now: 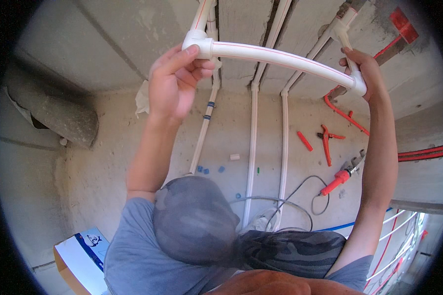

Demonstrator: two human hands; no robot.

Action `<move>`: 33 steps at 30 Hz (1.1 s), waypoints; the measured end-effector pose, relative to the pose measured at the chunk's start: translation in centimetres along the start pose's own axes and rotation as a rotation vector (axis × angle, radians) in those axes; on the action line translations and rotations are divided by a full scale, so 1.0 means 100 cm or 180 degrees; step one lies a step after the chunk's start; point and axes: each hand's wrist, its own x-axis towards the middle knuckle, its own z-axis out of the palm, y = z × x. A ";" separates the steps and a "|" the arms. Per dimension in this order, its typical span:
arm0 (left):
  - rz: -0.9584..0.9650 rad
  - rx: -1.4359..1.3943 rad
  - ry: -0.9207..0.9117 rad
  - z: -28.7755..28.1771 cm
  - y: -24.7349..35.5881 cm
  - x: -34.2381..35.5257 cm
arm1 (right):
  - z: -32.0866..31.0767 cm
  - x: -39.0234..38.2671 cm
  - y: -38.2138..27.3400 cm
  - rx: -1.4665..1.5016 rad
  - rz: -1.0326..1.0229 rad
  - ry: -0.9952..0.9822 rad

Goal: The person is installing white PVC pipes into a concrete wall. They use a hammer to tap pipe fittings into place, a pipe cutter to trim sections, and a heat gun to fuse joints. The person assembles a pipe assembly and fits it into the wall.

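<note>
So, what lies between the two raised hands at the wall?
In the head view, a white pipe with a thin red stripe spans from the left hand to the right hand, each gripping an elbow fitting.

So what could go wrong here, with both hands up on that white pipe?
The left hand and right hand hold only the fittings at the ends of the white pipe, so a joint might twist or slip. The red cutters and loose cable on the floor could trip someone.

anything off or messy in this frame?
Mostly the floor: red cutters, a red-handled tool, a red pipe offcut and small blue bits lie scattered. The white pipe looks intact.
</note>
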 end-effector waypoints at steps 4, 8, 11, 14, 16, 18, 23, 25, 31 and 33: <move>0.0003 -0.0016 -0.0005 -0.001 0.000 0.001 | -0.002 0.001 0.002 0.0159 -0.0036 -0.0059; 0.0062 -0.0008 0.0067 -0.002 0.001 0.001 | -0.007 0.010 0.007 0.0147 -0.0100 -0.0082; 0.0029 -0.0015 0.0069 -0.004 0.002 0.003 | -0.006 0.010 0.004 0.0198 -0.0014 -0.0134; -0.0015 -0.0002 0.0020 -0.006 0.002 0.006 | -0.009 0.013 0.006 0.0288 -0.0026 -0.0210; -0.0045 0.0018 -0.0053 -0.005 0.002 0.009 | -0.010 0.016 0.009 0.0322 0.0019 -0.0173; -0.0191 0.0083 -0.0128 -0.006 0.008 0.015 | -0.008 0.015 0.007 0.0330 0.0023 -0.0145; -0.0547 0.0115 0.0309 0.016 0.014 0.028 | 0.001 0.002 -0.002 0.0090 0.0086 -0.0024; -0.0566 0.0175 0.0530 0.029 0.012 0.034 | 0.000 0.001 0.001 0.0102 -0.0075 0.0025; -0.0850 0.0673 0.0738 0.024 0.006 0.049 | -0.011 0.010 0.005 -0.0068 -0.0052 -0.0237; -0.0825 0.0759 0.0765 0.021 0.008 0.050 | -0.006 -0.002 0.001 0.0349 -0.0042 -0.0348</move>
